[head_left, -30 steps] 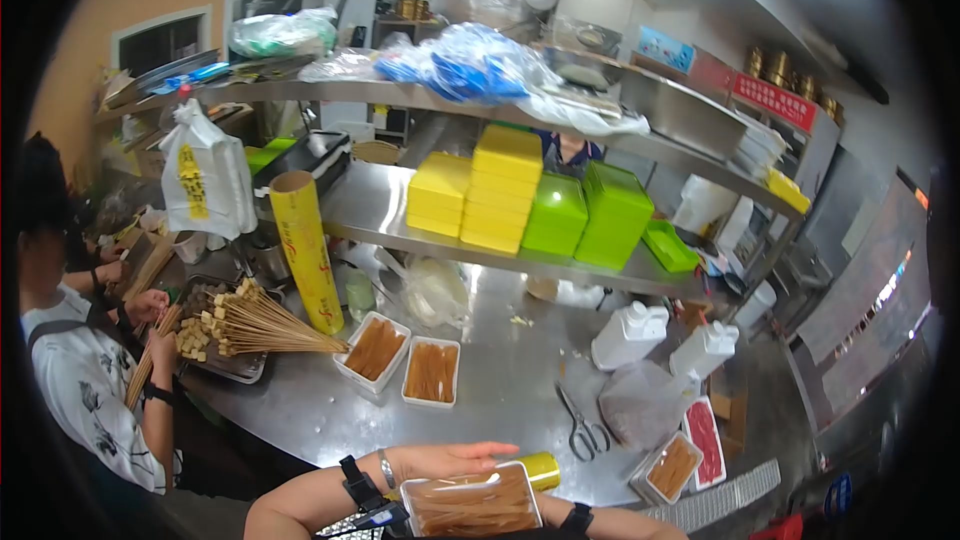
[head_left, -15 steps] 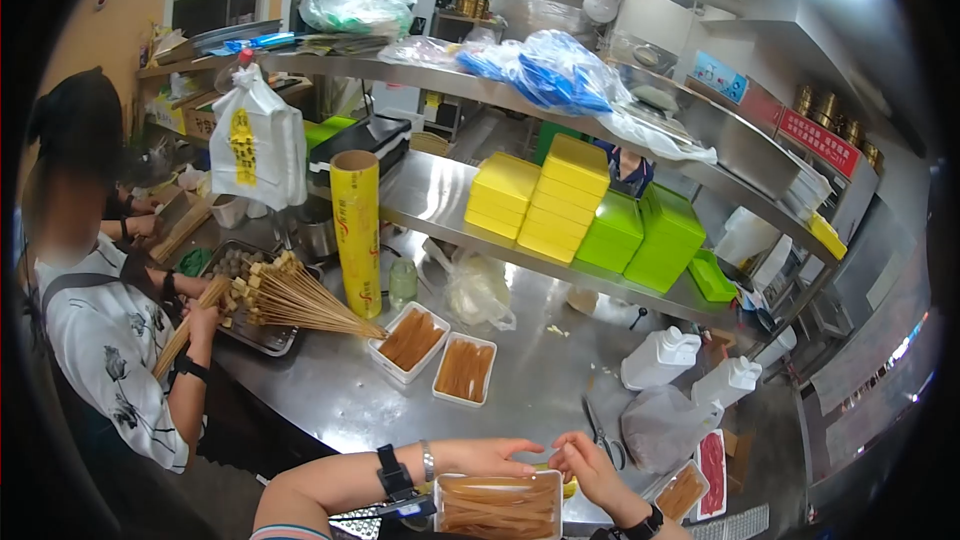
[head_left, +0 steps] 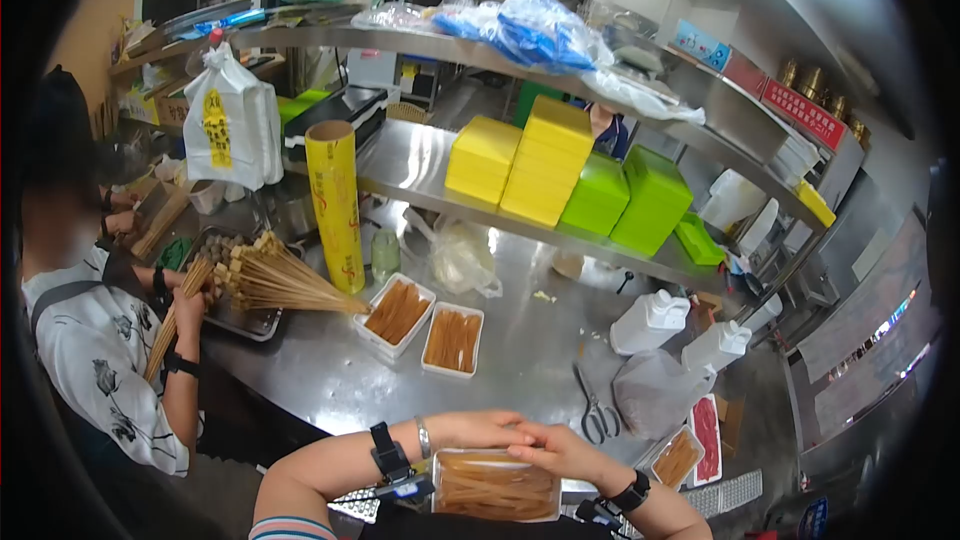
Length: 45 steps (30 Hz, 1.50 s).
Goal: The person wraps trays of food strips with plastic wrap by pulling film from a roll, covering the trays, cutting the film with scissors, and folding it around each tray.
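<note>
A white tray (head_left: 497,512) of flat brown strips sits at the near edge in front of me, its top glossy. My left hand (head_left: 480,430) stretches along the tray's far rim, fingers extended. From the other side my right hand (head_left: 562,454) reaches over the tray's far right corner, its fingers laid out and meeting the left fingertips. Neither hand shows an object in it, though the undersides of the fingers are hidden. Farther up the steel table are two more trays of brown strips, one tray (head_left: 452,340) beside another (head_left: 398,312).
Scissors (head_left: 598,418), a plastic bag (head_left: 655,390) and white jugs (head_left: 650,322) lie to the right. A yellow film roll (head_left: 335,208) stands at left near skewers (head_left: 285,280). A co-worker (head_left: 105,340) holds sticks. Yellow boxes (head_left: 548,160) and green boxes (head_left: 650,205) sit on the shelf.
My hands have come together at the tray's far rim; the right hand moved left and down onto the corner. The view has shifted slightly. The co-worker still holds the sticks.
</note>
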Tool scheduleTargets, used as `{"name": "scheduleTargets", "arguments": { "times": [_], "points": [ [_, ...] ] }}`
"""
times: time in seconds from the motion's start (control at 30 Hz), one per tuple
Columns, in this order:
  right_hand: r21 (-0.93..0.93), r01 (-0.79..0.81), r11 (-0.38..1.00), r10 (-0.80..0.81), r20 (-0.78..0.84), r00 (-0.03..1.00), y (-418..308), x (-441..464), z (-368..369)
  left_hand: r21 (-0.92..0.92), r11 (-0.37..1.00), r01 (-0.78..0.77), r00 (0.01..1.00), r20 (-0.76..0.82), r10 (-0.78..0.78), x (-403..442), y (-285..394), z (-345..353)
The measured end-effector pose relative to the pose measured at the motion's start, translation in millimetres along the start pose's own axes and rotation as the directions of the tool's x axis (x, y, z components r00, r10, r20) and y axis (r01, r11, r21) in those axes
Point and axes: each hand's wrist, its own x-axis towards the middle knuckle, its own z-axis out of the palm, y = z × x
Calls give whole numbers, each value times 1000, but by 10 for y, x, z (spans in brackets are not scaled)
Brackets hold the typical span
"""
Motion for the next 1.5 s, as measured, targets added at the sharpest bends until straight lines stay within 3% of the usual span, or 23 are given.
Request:
{"name": "scheduleTargets", "arguments": {
  "times": [0.1,0.17,0.23,0.3,0.33,0.4,0.57,0.63,0.8,0.87,0.9,0.93,0.97,1.0,1.03,1.13,1.2,1.23,1.3,1.37,1.43,1.47,1.5],
  "points": [
    [219,-19,976,20,0,1000,-9,-15,23,-158,987,31,993,-111,-49,-253,185,-146],
    [150,-66,987,71,-30,997,24,-64,15,-111,976,-187,926,-351,137,-466,114,-269],
    [329,-140,934,149,-1,989,67,-104,3,35,964,-262,761,-607,229,-752,41,-252],
    [429,-15,903,66,-104,992,210,-130,76,155,965,-211,584,-772,252,-1040,-23,-97],
    [448,-41,893,92,-93,991,218,-153,109,127,972,-198,599,-770,222,-1142,-44,8],
    [566,-33,824,114,-108,988,192,-159,116,505,863,-36,501,-737,453,-1277,-49,155],
    [567,-62,821,134,-86,987,197,-117,116,601,799,7,446,-717,536,-1197,-99,450],
    [570,-66,819,134,-79,988,190,-106,113,794,597,115,448,-578,682,-1195,-101,483],
    [531,-97,842,169,-89,981,153,-101,109,815,558,155,357,-573,738,-1067,-260,461],
    [492,-127,861,199,-98,975,36,-165,85,731,647,216,221,-682,697,-1048,-339,382],
    [456,-147,878,223,-116,968,5,-162,70,748,627,217,211,-663,718,-1024,-478,339],
    [390,-50,919,132,-187,973,146,-174,114,438,899,-27,135,-889,438,-989,-699,295],
    [427,-107,898,187,-150,971,134,-188,82,34,957,-287,166,-982,85,-969,-848,196],
    [445,-102,890,189,-155,970,91,-182,44,-274,839,-470,229,-956,-184,-990,-903,89],
    [472,-119,874,212,-148,966,70,-223,50,-376,758,-533,233,-926,-296,-1013,-980,13],
    [484,-40,874,151,-192,970,149,-218,80,-383,815,-434,357,-904,-235,-1167,-726,138],
    [525,-58,849,172,-172,970,143,-220,114,-304,891,-337,519,-850,-94,-1146,-544,182],
    [554,-57,830,174,-160,972,126,-190,99,-299,892,-340,515,-853,-90,-1107,-445,156],
    [568,-56,821,169,-148,974,89,-158,96,93,967,-237,465,-863,196,-1029,-273,110],
    [472,-59,879,150,-157,976,48,-153,89,48,975,-217,527,-835,159,-988,-107,-30],
    [454,-80,888,154,-130,979,8,-146,70,343,939,-11,771,-595,226,-981,38,-166],
    [434,-87,897,152,-116,982,-6,-144,62,316,943,102,838,-538,90,-949,14,-235],
    [432,-86,898,149,-114,982,-8,-145,64,317,943,102,836,-542,91,-926,-38,-259]
  ]
}}
